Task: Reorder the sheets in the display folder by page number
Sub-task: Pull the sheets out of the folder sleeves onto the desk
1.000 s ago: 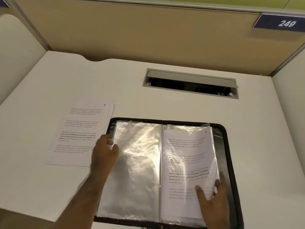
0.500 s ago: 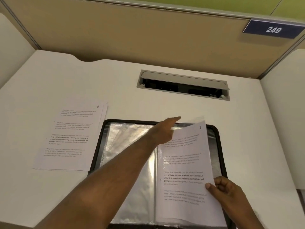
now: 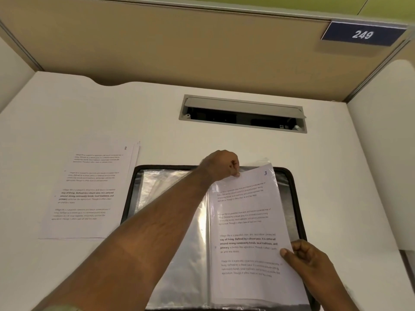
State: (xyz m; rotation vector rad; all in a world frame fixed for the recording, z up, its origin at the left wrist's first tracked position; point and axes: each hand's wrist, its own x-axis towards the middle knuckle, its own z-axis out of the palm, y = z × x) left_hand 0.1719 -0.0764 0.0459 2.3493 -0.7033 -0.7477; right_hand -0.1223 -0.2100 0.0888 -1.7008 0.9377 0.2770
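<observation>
The left hand (image 3: 222, 163) is seen just above the centre of the frame, its arm stretched diagonally from the lower left. Its fingers are curled and the top left corner of the sheet numbered 3 (image 3: 247, 223) is pinched between thumb and fingers, together with the edge of a clear sleeve as far as can be told. The right hand (image 3: 307, 258) is at the lower right; its fingers are curled too, and the sheet's right edge is gripped under the thumb.

The sheet lies over the right page of the display folder (image 3: 294, 198), which is spread open in the lower centre of the frame on the white desk (image 3: 336, 176), its black border showing around glossy plastic sleeves. The left page shows only an empty shiny sleeve.

A printed "3" is read at the sheet's top right corner. In its third paragraph, bold words can be read: "way of living. Defined by a slower pace. It is centered around strong community bonds, local traditions, and primary". To the left of the folder, a small stack of loose sheets (image 3: 89, 191) is laid flat, its top page marked "2". A blue plate (image 3: 362, 34) at the upper right reads "249". A grey cable hatch (image 3: 243, 113) is set in the desk above the folder.
</observation>
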